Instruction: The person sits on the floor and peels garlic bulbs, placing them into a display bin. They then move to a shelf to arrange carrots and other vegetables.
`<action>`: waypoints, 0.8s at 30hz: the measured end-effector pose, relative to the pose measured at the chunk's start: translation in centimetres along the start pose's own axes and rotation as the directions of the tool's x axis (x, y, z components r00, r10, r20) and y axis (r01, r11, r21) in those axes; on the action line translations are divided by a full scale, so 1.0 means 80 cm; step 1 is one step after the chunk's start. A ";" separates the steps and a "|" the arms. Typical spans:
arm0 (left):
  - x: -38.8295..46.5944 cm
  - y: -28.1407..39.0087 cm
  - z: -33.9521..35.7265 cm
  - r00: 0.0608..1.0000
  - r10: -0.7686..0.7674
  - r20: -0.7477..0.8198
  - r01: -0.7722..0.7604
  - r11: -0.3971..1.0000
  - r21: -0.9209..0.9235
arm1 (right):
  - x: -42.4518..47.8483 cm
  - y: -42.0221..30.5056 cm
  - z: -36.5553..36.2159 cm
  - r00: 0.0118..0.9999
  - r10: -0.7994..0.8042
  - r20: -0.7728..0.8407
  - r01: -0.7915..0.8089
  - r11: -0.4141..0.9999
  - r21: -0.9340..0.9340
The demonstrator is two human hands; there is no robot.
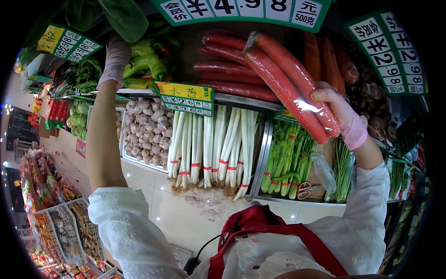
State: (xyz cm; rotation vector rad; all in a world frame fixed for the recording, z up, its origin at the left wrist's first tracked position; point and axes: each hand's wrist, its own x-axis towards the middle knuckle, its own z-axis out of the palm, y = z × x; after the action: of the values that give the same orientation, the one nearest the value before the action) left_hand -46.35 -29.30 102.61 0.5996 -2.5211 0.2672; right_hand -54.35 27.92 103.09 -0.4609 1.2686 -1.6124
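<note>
My right hand (336, 111), in a thin pale pink glove, grips a clear-wrapped pack of two long red carrots (292, 87) over the shelf front. Behind it, more wrapped red carrots (233, 75) lie stacked on the upper shelf. My left hand (116, 57), gloved too, reaches up to the shelf beside light green peppers (148, 61). A broad green leaf (127, 19) hangs in front of its fingers, so its hold is hidden. Loose orange carrots (325, 59) lie beyond my right hand.
Below are garlic bulbs (148, 130), banded leeks (209, 146) with roots overhanging the edge, and celery (285, 157) near red-handled scissors (306, 190). Price signs (184, 97) stick out from the shelf edges. Mushrooms (378, 104) are at right; packaged goods (61, 233) stand at lower left.
</note>
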 end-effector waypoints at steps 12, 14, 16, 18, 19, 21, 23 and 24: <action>-0.275 0.318 -0.149 0.890 -0.174 0.421 0.389 -0.187 -0.902 | 0.024 0.017 0.057 0.973 -0.196 0.126 0.231 0.871 -0.433; -0.309 0.355 -0.141 0.878 0.111 0.466 0.426 -0.626 -0.653 | 0.036 0.034 0.073 0.857 -0.457 0.236 0.460 0.475 -0.750; -0.322 0.387 -0.139 0.888 0.019 0.459 0.294 -0.791 -0.536 | 0.042 0.048 0.099 0.729 -0.556 0.400 0.517 0.063 -0.854; -0.331 0.400 -0.136 0.830 -0.147 0.538 0.184 -0.839 -0.512 | 0.044 0.060 0.120 0.777 -0.426 0.463 0.503 -0.024 -0.864; -0.338 0.396 -0.137 0.823 -0.115 0.557 0.207 -0.851 -0.483 | 0.049 0.067 0.115 0.778 -0.374 0.505 0.521 -0.066 -0.851; -0.360 0.382 -0.126 0.793 -0.104 0.600 0.151 -0.921 -0.359 | 0.081 0.031 0.108 0.907 -0.015 0.421 0.409 0.269 -0.872; -0.386 0.374 -0.120 0.737 -0.148 0.660 0.119 -0.932 -0.342 | 0.138 0.009 0.069 0.847 -0.335 0.413 0.446 0.023 -0.895; -0.399 0.369 -0.122 0.711 -0.141 0.688 0.114 -0.944 -0.311 | 0.161 -0.006 0.057 0.726 -0.548 0.415 0.304 -0.285 -0.909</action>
State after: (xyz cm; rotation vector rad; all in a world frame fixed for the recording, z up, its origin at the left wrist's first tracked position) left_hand -31.46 11.20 91.64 0.3996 -0.4277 -2.4834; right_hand -56.61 14.50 101.79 -2.0541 2.6036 -0.7314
